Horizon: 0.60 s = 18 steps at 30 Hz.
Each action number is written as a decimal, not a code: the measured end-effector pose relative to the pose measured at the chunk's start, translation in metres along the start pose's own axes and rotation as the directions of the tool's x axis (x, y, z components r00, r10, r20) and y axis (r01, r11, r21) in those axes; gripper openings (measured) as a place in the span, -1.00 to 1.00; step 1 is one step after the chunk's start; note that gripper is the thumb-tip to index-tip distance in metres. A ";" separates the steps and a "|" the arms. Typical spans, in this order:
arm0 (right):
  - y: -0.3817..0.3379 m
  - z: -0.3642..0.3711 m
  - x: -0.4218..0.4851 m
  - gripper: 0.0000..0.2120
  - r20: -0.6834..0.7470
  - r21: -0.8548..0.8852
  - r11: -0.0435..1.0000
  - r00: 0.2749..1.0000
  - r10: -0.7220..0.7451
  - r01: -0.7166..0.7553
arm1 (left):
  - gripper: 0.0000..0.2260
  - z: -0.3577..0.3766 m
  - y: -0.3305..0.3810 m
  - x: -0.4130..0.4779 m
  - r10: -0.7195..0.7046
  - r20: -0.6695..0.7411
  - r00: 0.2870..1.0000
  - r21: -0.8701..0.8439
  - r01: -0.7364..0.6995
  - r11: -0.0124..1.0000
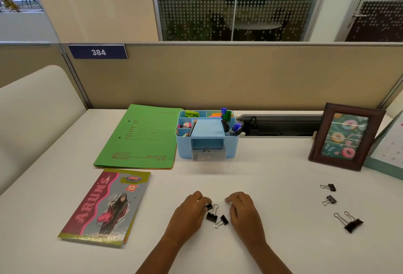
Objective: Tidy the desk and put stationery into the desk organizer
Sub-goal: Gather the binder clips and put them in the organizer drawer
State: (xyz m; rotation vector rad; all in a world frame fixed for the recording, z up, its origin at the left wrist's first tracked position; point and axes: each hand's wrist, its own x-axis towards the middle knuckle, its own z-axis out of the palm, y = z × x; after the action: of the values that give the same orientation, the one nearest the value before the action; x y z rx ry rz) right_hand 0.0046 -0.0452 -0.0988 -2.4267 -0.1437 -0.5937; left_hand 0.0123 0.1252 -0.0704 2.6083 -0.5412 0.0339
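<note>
- Binder clips (212,217), three small black ones, sit bunched right between the two hands on the white desk (272,175).
- Left hand (189,212) pinches the farthest clip (209,206) of the bunch with its fingertips, and the other two lie just beside those fingers.
- Right hand (244,210) rests just right of the bunch, fingers loosely bent, tips down on the desk, gripping nothing.
- Three more clips lie well off to the right of the right hand: two small clips (329,187) and one larger clip (351,222).
- One blue desk organizer (230,145) stands beyond both hands, pens poking up.
- One green file (141,138) and one notebook (104,206) lie left of the left hand.
</note>
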 end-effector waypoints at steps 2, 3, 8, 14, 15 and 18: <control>0.000 -0.001 -0.002 -0.69 0.007 -0.007 1.000 1.000 -0.009 0.009 | -0.71 0.002 0.000 -0.001 0.000 -0.004 1.000 0.010 0.000 1.000; 0.001 -0.002 -0.003 -0.70 0.010 -0.011 1.000 1.000 -0.017 0.017 | -0.70 0.003 -0.001 -0.002 0.002 -0.006 1.000 0.009 -0.002 1.000; 0.000 -0.004 -0.005 -0.70 0.011 -0.020 0.999 0.999 -0.038 0.038 | -0.68 0.001 0.000 -0.001 -0.027 -0.074 0.997 -0.036 0.024 0.999; 0.000 -0.004 -0.005 -0.70 0.014 -0.024 0.999 0.999 -0.034 0.034 | -0.74 -0.037 0.022 0.033 0.108 -0.354 0.929 0.003 -0.114 0.993; -0.001 -0.004 -0.005 -0.70 0.014 -0.023 0.999 0.999 -0.034 0.034 | -0.76 -0.046 0.027 0.044 0.120 -0.382 0.917 0.029 -0.117 0.993; -0.001 -0.005 -0.005 -0.70 0.013 -0.022 0.999 0.999 -0.030 0.030 | -0.79 -0.063 0.034 0.076 0.136 -0.412 0.901 0.093 -0.106 0.990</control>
State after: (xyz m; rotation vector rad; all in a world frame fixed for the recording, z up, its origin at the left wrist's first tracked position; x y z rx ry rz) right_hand -0.0017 -0.0473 -0.0970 -2.4537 -0.1796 -0.5966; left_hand 0.0739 0.0982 0.0098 2.5189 -0.5484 0.6485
